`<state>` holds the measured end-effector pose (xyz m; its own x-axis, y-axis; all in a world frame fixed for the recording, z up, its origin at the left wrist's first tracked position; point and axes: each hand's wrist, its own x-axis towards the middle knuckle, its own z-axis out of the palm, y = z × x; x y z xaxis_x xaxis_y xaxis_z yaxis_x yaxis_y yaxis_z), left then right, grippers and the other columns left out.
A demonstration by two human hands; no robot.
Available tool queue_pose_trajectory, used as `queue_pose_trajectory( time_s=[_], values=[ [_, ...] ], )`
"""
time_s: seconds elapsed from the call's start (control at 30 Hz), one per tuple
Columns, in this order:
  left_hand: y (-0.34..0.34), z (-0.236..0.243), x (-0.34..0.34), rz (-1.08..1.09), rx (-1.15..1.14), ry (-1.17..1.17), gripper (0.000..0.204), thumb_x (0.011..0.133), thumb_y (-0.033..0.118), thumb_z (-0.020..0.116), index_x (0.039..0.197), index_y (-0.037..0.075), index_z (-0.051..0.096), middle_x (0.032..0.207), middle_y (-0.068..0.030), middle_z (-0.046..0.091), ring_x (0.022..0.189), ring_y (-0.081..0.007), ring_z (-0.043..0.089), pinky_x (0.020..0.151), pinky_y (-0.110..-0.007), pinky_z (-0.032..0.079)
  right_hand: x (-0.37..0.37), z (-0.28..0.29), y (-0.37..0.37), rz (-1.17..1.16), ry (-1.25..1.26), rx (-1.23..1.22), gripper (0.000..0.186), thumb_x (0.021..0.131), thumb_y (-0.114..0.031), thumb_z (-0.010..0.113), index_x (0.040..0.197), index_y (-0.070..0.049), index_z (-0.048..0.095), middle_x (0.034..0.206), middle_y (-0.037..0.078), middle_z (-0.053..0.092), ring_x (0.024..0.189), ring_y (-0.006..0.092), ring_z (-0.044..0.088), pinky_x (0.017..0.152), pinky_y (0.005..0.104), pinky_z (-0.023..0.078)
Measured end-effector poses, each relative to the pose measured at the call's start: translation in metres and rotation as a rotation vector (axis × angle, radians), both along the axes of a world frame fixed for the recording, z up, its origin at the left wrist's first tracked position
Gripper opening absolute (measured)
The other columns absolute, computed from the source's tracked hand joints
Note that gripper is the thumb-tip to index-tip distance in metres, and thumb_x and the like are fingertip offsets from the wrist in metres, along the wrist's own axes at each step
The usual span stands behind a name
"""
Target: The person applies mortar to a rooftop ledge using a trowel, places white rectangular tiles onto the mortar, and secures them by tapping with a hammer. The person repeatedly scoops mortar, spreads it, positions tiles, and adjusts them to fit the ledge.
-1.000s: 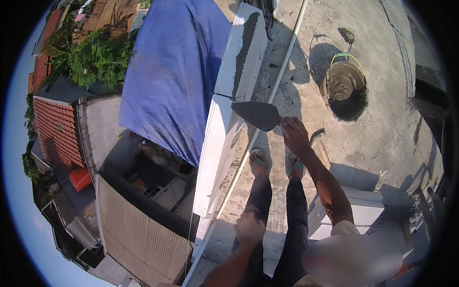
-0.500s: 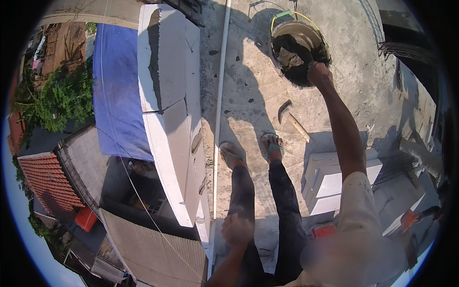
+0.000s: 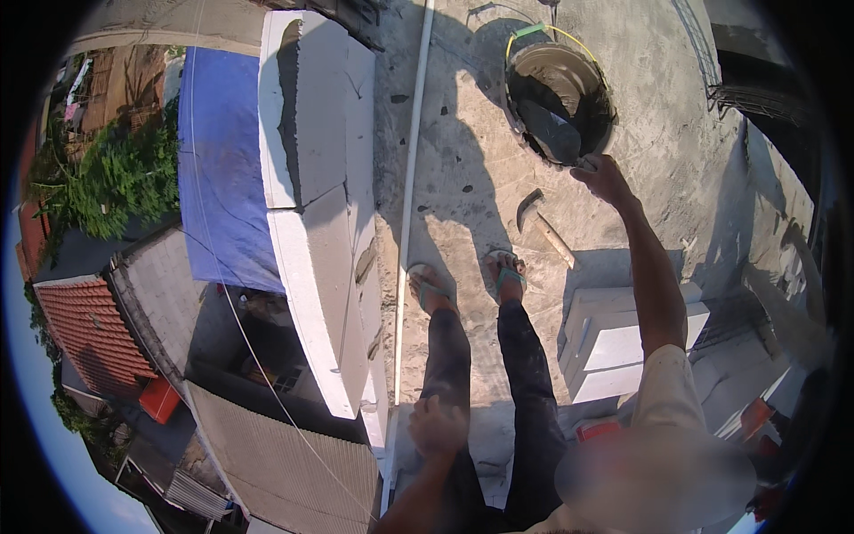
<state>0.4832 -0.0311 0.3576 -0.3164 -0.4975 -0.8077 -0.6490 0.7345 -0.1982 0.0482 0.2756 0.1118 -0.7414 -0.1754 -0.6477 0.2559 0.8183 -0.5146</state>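
My right hand [image 3: 600,178] grips a trowel [image 3: 551,129] at the near rim of a bucket [image 3: 600,76]. The dark blade is down inside, among grey mortar, and the bucket's yellow handle has a green grip. My left hand [image 3: 436,423] hangs over my left thigh, fingers loosely bent and apart, with nothing visible in it. A hammer [image 3: 551,233] with a wooden handle lies on the concrete below the bucket. To the left, a wall of white blocks [image 3: 316,267] carries a dark mortar strip along its top.
A white pipe [image 3: 412,160] runs along the wall's foot. Stacked white blocks [image 3: 614,343] sit right of my legs, steel mesh [image 3: 738,102] at the far right. Beyond the wall, a drop shows a blue tarp [image 3: 222,160], a string [image 3: 258,356] and roofs [image 3: 89,329].
The trowel has moved from above the wall down into the bucket, and my right hand has drawn slightly back toward me since. The view has shifted, with the bucket now higher and further left.
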Motion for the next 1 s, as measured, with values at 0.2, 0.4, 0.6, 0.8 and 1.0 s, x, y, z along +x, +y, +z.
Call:
queue_pose_trajectory(
  time_s=[0.2,0.4,0.6,0.8,1.0],
  values=[
    [-0.01,-0.009,0.02,-0.047,-0.012,0.1,0.052,0.087,0.04,0.07,0.13,0.01,0.065,0.127,-0.0128,0.064,0.112,-0.0367,0.065,0.094,-0.053,0.051,0.03,0.025,-0.043,-0.134,0.128,-0.229,0.031,0.094,-0.027,0.077,0.091,0.003,0.067,0.069,0.005,0.059,0.067,0.0124,0.049,0.061,0.0359,0.042],
    [-0.019,0.0,0.021,0.038,0.0,0.11,0.051,0.089,0.04,0.068,0.13,0.01,0.064,0.123,-0.0145,0.065,0.113,-0.0367,0.064,0.097,-0.054,0.05,-0.016,0.109,-0.185,-0.047,-0.092,-0.662,0.028,0.1,-0.026,0.068,0.088,-0.001,0.064,0.067,-0.002,0.051,0.061,0.0056,0.046,0.056,0.0287,0.038],
    [-0.025,0.005,0.015,0.17,0.077,0.023,0.057,0.089,0.04,0.069,0.136,0.008,0.063,0.138,-0.0155,0.06,0.127,-0.0345,0.059,0.106,-0.051,0.047,-0.114,0.15,-0.285,0.368,0.435,-0.348,0.031,0.099,-0.031,0.065,0.093,-0.001,0.068,0.072,0.013,0.066,0.066,0.0276,0.066,0.061,0.0412,0.051],
    [-0.017,0.0,0.042,0.137,-0.033,0.177,0.05,0.086,0.039,0.071,0.127,0.01,0.066,0.123,-0.0138,0.062,0.113,-0.0351,0.061,0.095,-0.052,0.049,-0.171,0.197,-0.348,0.881,0.9,0.381,0.025,0.092,-0.023,0.069,0.109,-0.005,0.07,0.101,0.014,0.074,0.085,0.0333,0.072,0.083,0.0415,0.061],
    [-0.018,-0.001,0.049,0.143,-0.036,0.275,0.045,0.083,0.036,0.073,0.118,0.008,0.066,0.12,-0.0143,0.062,0.111,-0.0351,0.061,0.093,-0.052,0.049,-0.146,0.202,-0.371,1.125,1.086,0.259,0.027,0.092,-0.011,0.061,0.116,-0.004,0.071,0.105,0.017,0.072,0.099,0.0298,0.073,0.079,0.0423,0.06]
  ],
)
